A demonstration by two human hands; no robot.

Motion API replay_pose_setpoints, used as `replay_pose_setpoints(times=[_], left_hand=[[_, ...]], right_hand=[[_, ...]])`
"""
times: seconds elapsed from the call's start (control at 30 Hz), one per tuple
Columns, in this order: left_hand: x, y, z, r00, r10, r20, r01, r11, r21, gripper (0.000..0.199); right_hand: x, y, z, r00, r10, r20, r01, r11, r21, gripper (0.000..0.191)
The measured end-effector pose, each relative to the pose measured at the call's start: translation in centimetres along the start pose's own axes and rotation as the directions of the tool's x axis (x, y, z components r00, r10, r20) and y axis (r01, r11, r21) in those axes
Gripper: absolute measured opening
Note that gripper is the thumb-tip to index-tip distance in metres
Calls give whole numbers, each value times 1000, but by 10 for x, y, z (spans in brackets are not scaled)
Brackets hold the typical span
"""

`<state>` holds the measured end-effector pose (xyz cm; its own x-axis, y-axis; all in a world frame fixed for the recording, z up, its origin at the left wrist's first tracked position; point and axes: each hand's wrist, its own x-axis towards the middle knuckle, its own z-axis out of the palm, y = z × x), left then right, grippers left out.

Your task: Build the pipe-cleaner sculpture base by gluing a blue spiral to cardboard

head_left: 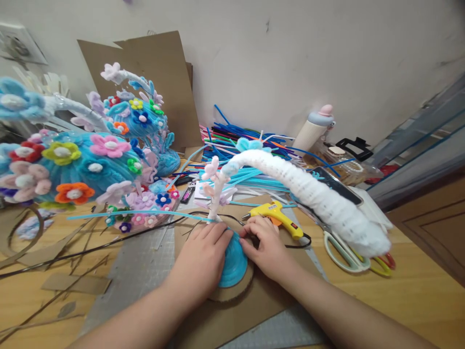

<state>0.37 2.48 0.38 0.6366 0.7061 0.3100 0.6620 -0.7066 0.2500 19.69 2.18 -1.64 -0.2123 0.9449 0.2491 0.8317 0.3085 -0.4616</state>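
Note:
A round cardboard base (pixel 232 293) carries a flat coil of blue pipe cleaner (pixel 235 265). From the base rises a white fuzzy stem (pixel 215 203) with small pink flowers, arching over to the right into a thick white wrapped end (pixel 312 194). My left hand (pixel 201 259) lies over the left part of the coil, fingers closed and pressed down by the stem's foot. A loose blue pipe cleaner (pixel 138 212) runs out leftward from its fingertips. At the coil's right edge my right hand (pixel 267 247) is curled in a pinch; what its fingertips hold is hidden.
A yellow glue gun (pixel 278 215) lies just beyond my right hand, with scissors (pixel 347 252) to its right. Finished flower-covered pieces (pixel 87 165) stand at left. Pipe cleaners (pixel 250 140) are heaped at the back, near a bottle (pixel 312 128). A black cable (pixel 109 242) crosses leftward.

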Motion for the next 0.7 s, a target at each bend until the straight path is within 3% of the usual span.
replay_pose_setpoints(times=[0.37, 0.7], left_hand=[[-1, 0, 2, 999, -49, 4, 49, 999, 24, 33], [7, 2, 0, 979, -199, 34, 191, 967, 170, 40]], right_hand=[[5, -3, -1, 1000, -5, 6, 5, 1000, -2, 8], [-11, -5, -12, 1000, -28, -10, 27, 998, -51, 10]])
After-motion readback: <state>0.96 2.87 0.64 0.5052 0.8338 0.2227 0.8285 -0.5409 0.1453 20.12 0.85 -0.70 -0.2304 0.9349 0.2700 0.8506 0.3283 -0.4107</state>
